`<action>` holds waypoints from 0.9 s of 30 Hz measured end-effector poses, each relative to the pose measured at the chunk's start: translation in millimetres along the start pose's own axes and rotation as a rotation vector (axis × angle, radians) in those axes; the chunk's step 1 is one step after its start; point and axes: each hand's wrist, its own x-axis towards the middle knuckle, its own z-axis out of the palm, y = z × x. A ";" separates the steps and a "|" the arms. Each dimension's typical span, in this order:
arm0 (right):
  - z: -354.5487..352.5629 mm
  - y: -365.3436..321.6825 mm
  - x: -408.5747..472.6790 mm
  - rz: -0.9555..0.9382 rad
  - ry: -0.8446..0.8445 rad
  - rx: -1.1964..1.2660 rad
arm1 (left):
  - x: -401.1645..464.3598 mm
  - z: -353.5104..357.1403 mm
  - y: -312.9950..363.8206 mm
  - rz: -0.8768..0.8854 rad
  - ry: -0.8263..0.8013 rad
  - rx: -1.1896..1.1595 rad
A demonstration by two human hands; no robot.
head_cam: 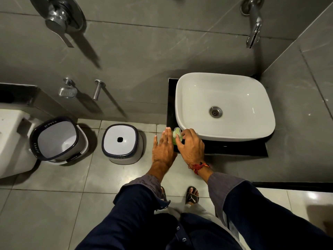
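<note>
A small pale green bottle (pixel 176 135) stands on the black counter (pixel 234 148) at its front left corner, just beside the white basin (pixel 225 105). My right hand (pixel 191 146) holds the bottle, its fingers curled round the right side. My left hand (pixel 163 147) lies flat with straight fingers along the bottle's left side, fingertips near the counter edge; whether it touches the bottle I cannot tell. The bottle's lower part is hidden between the two hands.
A white bucket (pixel 57 139) with a dark rim and a white stool (pixel 122 143) stand on the tiled floor to the left. A toilet (pixel 12 141) is at the far left. A wall tap (pixel 254 29) hangs above the basin. Grey tiled walls close in behind and at right.
</note>
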 end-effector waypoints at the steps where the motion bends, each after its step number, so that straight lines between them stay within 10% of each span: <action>1: 0.3 -1.8 -0.4 0.000 -0.004 -0.001 | 0.3 0.5 -0.2 0.004 -0.004 0.009; 14: 11.0 13.3 -4.8 -0.023 -0.032 0.000 | 0.7 -2.7 0.0 0.017 -0.048 0.046; 27: 29.2 38.3 -3.1 -0.002 -0.398 0.077 | -8.9 -9.9 -3.6 0.007 -0.015 -0.126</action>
